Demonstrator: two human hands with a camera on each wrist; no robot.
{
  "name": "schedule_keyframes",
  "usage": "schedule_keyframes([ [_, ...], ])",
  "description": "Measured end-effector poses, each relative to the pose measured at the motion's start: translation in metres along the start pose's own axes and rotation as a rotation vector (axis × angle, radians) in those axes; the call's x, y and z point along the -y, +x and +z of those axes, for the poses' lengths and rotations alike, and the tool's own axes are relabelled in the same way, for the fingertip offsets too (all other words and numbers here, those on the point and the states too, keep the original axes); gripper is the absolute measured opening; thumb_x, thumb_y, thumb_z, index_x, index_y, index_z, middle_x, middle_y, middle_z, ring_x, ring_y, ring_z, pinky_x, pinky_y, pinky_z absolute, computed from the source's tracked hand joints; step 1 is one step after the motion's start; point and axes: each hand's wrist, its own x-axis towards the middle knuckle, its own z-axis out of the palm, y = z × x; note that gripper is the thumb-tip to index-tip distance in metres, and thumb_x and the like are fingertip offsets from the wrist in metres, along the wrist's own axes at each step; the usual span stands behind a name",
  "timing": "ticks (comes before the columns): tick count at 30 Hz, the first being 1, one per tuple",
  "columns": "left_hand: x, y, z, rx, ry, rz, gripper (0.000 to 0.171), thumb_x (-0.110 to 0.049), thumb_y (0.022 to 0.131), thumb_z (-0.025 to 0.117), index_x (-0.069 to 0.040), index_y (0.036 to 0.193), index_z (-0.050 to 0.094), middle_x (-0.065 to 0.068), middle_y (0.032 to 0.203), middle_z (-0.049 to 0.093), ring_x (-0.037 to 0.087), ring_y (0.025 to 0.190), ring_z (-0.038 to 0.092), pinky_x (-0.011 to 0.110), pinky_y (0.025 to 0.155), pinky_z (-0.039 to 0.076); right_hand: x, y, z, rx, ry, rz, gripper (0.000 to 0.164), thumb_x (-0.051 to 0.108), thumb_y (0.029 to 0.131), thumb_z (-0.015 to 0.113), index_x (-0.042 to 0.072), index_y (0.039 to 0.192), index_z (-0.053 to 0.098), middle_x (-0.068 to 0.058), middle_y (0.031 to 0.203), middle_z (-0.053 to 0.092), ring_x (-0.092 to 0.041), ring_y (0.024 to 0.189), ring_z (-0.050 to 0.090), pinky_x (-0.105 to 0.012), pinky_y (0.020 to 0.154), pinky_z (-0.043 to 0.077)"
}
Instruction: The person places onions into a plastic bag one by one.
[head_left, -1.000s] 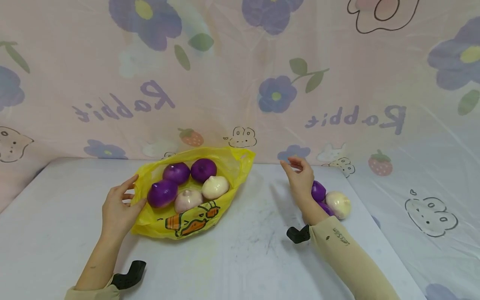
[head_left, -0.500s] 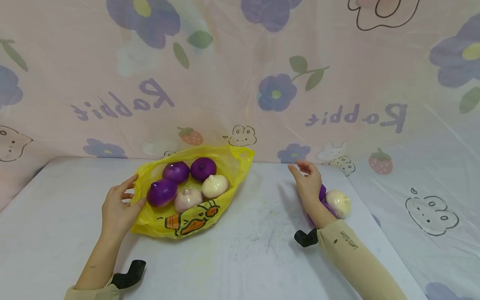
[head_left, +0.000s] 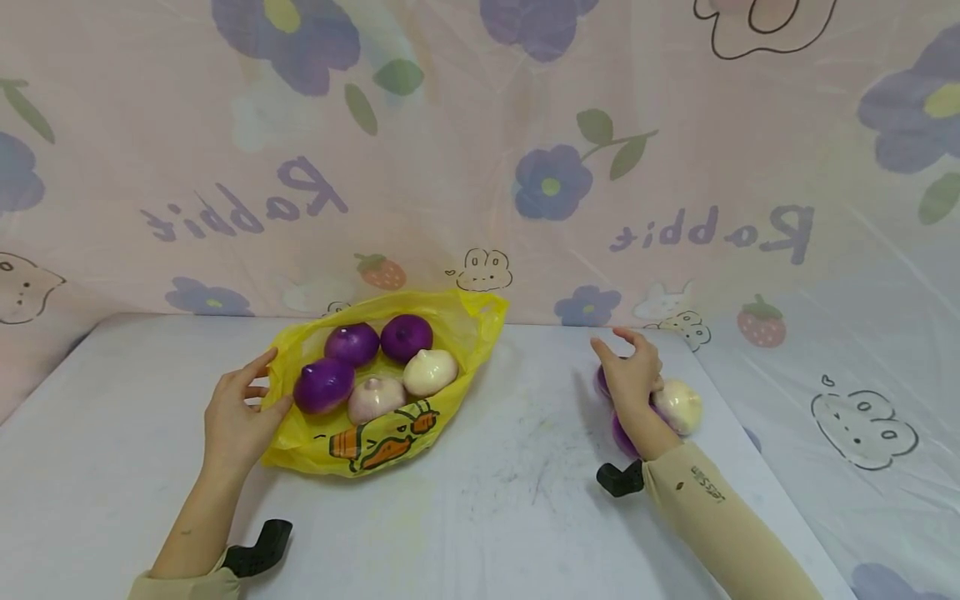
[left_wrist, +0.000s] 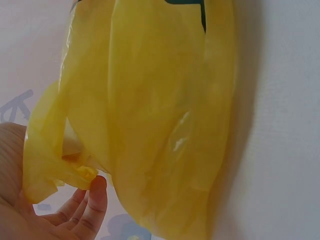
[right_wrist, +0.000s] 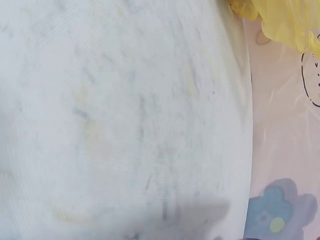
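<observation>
In the head view, my left hand (head_left: 236,417) holds the left rim of a yellow plastic bag (head_left: 480,333) printed with a duck face. The left wrist view shows fingers (left_wrist: 92,215) at a crumpled edge of the bag (left_wrist: 165,125). Inside lie purple onions (head_left: 324,386) and white onions (head_left: 431,372). My right hand (head_left: 635,379) hovers over a small group at the table's right, thumb and forefinger apart, with nothing seen between them. It partly hides two purple onions (head_left: 625,433); a white onion (head_left: 680,407) sits just right of it.
A white table (head_left: 480,517) with grey smudges lies under everything. Behind it hangs a patterned cloth (head_left: 450,167), which also runs down the right side. Each wrist carries a black camera mount, such as the left mount (head_left: 261,550).
My right hand has moved right and slightly nearer to me, over the onion group. Purple onions now show on its left side. The left hand and the bag stay in place.
</observation>
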Motion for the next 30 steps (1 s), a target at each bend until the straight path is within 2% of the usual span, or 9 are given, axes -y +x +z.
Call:
schedule_keyframes([
  [4, 0.001, 0.000, -0.001, 0.000, -0.006, 0.000, 0.063, 0.000, 0.084, 0.065, -0.007, 0.143, 0.045, 0.024, 0.127, 0.048, 0.036, 0.103, 0.051, 0.032, 0.082, 0.042, -0.001, 0.001, -0.001, 0.024, -0.013, 0.021, 0.054, 0.035, 0.084, 0.070, 0.010, 0.131, 0.056, -0.020, 0.142, 0.040, -0.041, 0.134, 0.027, -0.066, 0.103, 0.006],
  [8, 0.001, 0.000, -0.002, 0.000, -0.009, 0.008, 0.063, 0.000, 0.083, 0.065, -0.007, 0.142, 0.045, 0.024, 0.126, 0.048, 0.035, 0.102, 0.051, 0.026, 0.080, 0.040, -0.001, 0.003, -0.002, 0.069, -0.029, 0.048, 0.059, 0.033, 0.084, 0.069, 0.009, 0.135, 0.052, -0.023, 0.145, 0.035, -0.044, 0.136, 0.024, -0.068, 0.105, 0.004],
  [9, 0.001, 0.000, -0.002, 0.001, -0.009, 0.009, 0.063, 0.000, 0.083, 0.065, -0.007, 0.142, 0.045, 0.024, 0.126, 0.049, 0.035, 0.102, 0.052, 0.023, 0.079, 0.040, -0.001, 0.003, -0.002, 0.092, -0.046, 0.059, 0.061, 0.034, 0.084, 0.069, 0.009, 0.137, 0.050, -0.024, 0.146, 0.033, -0.045, 0.136, 0.023, -0.068, 0.106, 0.004],
  [13, 0.001, -0.001, -0.002, 0.009, -0.010, 0.000, 0.063, 0.000, 0.083, 0.065, -0.007, 0.142, 0.045, 0.024, 0.127, 0.048, 0.035, 0.102, 0.051, 0.025, 0.080, 0.040, -0.002, 0.003, -0.001, 0.192, -0.121, 0.104, 0.067, 0.033, 0.084, 0.067, 0.008, 0.141, 0.044, -0.029, 0.147, 0.028, -0.049, 0.136, 0.021, -0.067, 0.107, 0.011],
  [15, 0.000, -0.001, -0.002, 0.010, -0.011, -0.002, 0.063, 0.000, 0.083, 0.065, -0.007, 0.142, 0.045, 0.023, 0.127, 0.048, 0.034, 0.102, 0.051, 0.020, 0.079, 0.039, -0.004, 0.003, 0.000, 0.245, -0.138, 0.118, 0.069, 0.032, 0.084, 0.067, 0.007, 0.143, 0.041, -0.031, 0.147, 0.026, -0.050, 0.135, 0.021, -0.065, 0.108, 0.016],
  [16, 0.000, -0.001, -0.002, 0.009, -0.015, 0.000, 0.063, 0.000, 0.083, 0.065, -0.007, 0.142, 0.045, 0.024, 0.127, 0.048, 0.035, 0.102, 0.051, 0.022, 0.079, 0.040, -0.004, 0.003, 0.002, 0.264, -0.132, 0.118, 0.069, 0.030, 0.084, 0.067, 0.005, 0.143, 0.040, -0.032, 0.146, 0.026, -0.050, 0.135, 0.022, -0.064, 0.108, 0.018],
  [20, -0.001, -0.001, -0.002, 0.004, -0.018, 0.007, 0.062, 0.000, 0.083, 0.065, -0.007, 0.142, 0.046, 0.023, 0.126, 0.049, 0.034, 0.101, 0.052, 0.012, 0.074, 0.036, -0.006, 0.003, 0.008, 0.328, -0.085, 0.096, 0.070, 0.021, 0.083, 0.069, 0.001, 0.142, 0.038, -0.033, 0.145, 0.027, -0.050, 0.136, 0.024, -0.057, 0.112, 0.023],
  [26, -0.001, -0.001, -0.001, 0.003, -0.024, 0.016, 0.062, 0.000, 0.083, 0.066, -0.006, 0.141, 0.046, 0.023, 0.125, 0.049, 0.035, 0.100, 0.052, 0.026, 0.079, 0.041, -0.007, 0.002, 0.013, 0.354, -0.060, 0.050, 0.068, 0.018, 0.081, 0.071, -0.001, 0.139, 0.041, -0.033, 0.144, 0.033, -0.048, 0.136, 0.028, -0.054, 0.113, 0.024],
  [30, 0.000, -0.001, -0.002, -0.004, -0.012, 0.023, 0.062, -0.001, 0.083, 0.066, -0.006, 0.142, 0.046, 0.023, 0.125, 0.050, 0.035, 0.100, 0.053, 0.023, 0.078, 0.041, -0.003, 0.001, 0.018, 0.376, -0.071, 0.017, 0.067, 0.022, 0.082, 0.072, 0.000, 0.139, 0.043, -0.031, 0.144, 0.037, -0.046, 0.136, 0.031, -0.053, 0.113, 0.025],
])
